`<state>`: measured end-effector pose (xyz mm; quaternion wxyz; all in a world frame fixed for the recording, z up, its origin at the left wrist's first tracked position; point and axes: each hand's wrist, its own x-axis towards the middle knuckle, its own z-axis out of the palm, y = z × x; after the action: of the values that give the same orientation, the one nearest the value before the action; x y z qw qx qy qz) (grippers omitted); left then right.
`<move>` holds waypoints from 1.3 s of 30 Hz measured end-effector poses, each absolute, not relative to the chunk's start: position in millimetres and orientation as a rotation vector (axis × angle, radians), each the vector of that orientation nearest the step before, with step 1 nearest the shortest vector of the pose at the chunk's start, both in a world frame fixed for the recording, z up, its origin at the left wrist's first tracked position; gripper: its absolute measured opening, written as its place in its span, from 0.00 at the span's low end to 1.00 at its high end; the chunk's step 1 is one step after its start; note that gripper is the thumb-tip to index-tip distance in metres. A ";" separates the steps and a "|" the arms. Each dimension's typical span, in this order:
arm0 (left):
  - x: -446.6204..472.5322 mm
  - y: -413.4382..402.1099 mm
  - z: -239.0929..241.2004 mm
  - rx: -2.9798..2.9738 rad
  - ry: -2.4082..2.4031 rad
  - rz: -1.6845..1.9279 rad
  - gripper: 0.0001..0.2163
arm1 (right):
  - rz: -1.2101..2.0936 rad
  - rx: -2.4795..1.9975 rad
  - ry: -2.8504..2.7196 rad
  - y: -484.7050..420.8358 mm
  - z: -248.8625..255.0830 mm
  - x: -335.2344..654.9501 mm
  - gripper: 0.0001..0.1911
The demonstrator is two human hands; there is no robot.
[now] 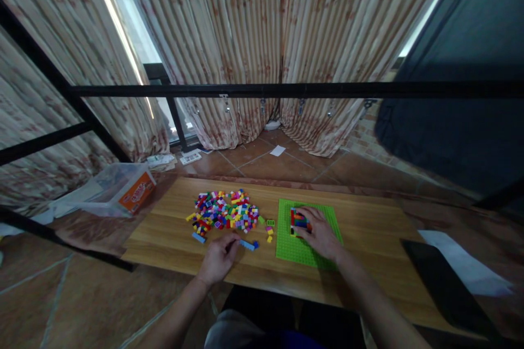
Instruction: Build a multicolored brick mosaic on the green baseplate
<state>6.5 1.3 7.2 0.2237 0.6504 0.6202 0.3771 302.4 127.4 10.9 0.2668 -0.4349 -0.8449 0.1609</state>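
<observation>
My left hand [220, 256] is closed at the front of the wooden table, its thumb and fingertips pinched at the near end of a long light blue brick [247, 245]. A dark blue brick [256, 244] sits at that brick's other end. On the green baseplate [286, 251] stands a low brick build [301, 222] in red, blue, orange and other colours. My right hand [321, 233] curves around its right side, thumb at the near edge and fingers at the far edge. The palm hides part of the build and the plate.
A heap of mixed small bricks [229, 210] covers the table's left half. Another light blue brick [198, 238] lies before it. Several loose yellow bricks [269, 239] lie beside the plate. A clear plastic box [110, 188] stands left; a black flat object [442, 283] lies right.
</observation>
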 end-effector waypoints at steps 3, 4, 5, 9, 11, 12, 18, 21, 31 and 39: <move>7.5 1.5 9.9 1.804 1.720 1.039 0.10 | 0.488 -1.142 -2.287 120.3 14.1 309.5 0.24; 8.0 1.4 11.2 1.806 1.718 1.037 0.10 | 0.497 -1.137 -2.292 117.7 15.2 310.7 0.24; 8.5 1.3 12.5 1.808 1.714 1.033 0.10 | 0.503 -1.135 -2.298 114.7 16.0 311.4 0.24; 9.1 0.8 13.3 1.810 1.716 1.053 0.10 | 0.454 -1.161 -2.326 100.0 18.4 308.3 0.25; 8.1 0.8 10.8 1.816 1.722 1.065 0.09 | 0.368 -1.188 -2.342 90.5 20.4 301.0 0.24; 7.5 0.8 9.3 1.820 1.727 1.064 0.09 | 0.320 -1.194 -2.353 85.2 21.9 295.3 0.24; 4.4 1.5 5.5 1.821 1.741 1.030 0.09 | 0.202 -1.167 -2.431 59.8 29.9 242.8 0.17; 3.9 2.0 6.5 1.820 1.729 1.019 0.09 | 0.147 -1.207 -2.455 59.0 27.5 225.8 0.11; 1.2 3.8 7.3 1.871 1.738 1.026 0.10 | 0.041 -1.149 -2.444 66.1 15.0 216.6 0.05; 0.8 5.2 8.7 1.877 1.749 1.077 0.11 | 0.371 -1.232 -2.039 40.9 21.3 237.2 0.12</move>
<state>0.8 5.2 8.7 0.1785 0.6638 0.6185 0.3807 237.2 40.9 21.3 0.3572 -0.4771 -0.7900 0.1438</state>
